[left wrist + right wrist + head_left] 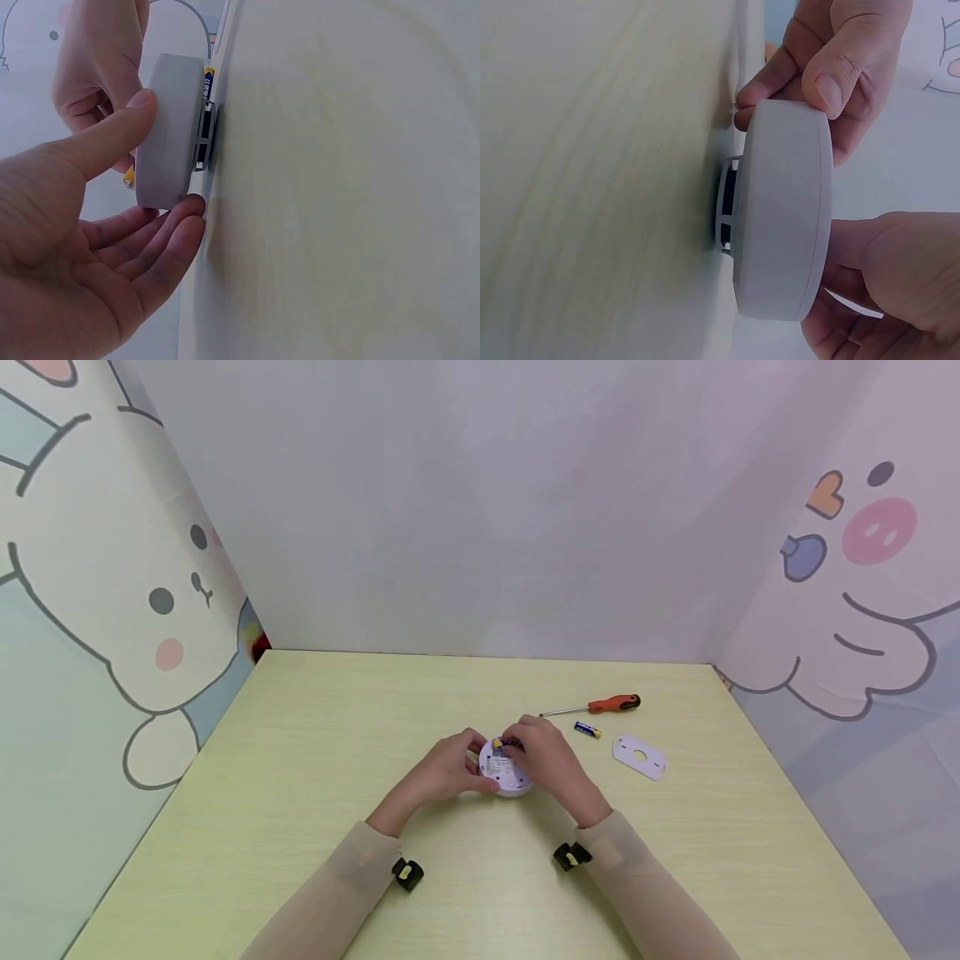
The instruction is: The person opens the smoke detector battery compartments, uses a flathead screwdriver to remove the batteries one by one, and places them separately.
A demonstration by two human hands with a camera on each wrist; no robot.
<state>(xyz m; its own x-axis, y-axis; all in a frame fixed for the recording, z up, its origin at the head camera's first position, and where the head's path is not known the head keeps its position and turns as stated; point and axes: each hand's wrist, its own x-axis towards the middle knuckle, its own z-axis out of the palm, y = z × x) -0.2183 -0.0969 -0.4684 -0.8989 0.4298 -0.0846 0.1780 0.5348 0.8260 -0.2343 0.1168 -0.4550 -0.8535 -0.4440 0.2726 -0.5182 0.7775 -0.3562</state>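
A round white smoke detector point(498, 767) lies back side up, its printed label upward and its slotted dome point(727, 206) underneath, close over the table. My left hand point(448, 767) grips its left rim, thumb on the near edge and fingers round the far side. From the right, my right hand point(547, 756) reaches over the detector's back and pinches a battery point(497, 743) at the upper part of it. The battery's yellow end point(129, 178) shows below those fingers in the left wrist view; the rest is mostly hidden by the hand.
Right of my right hand, a second blue-and-yellow battery point(588, 729) lies on the table point(337, 718). Behind it is a screwdriver point(613, 703) with a red and black handle. A flat white mounting plate point(652, 767) with a round centre hole lies farther right.
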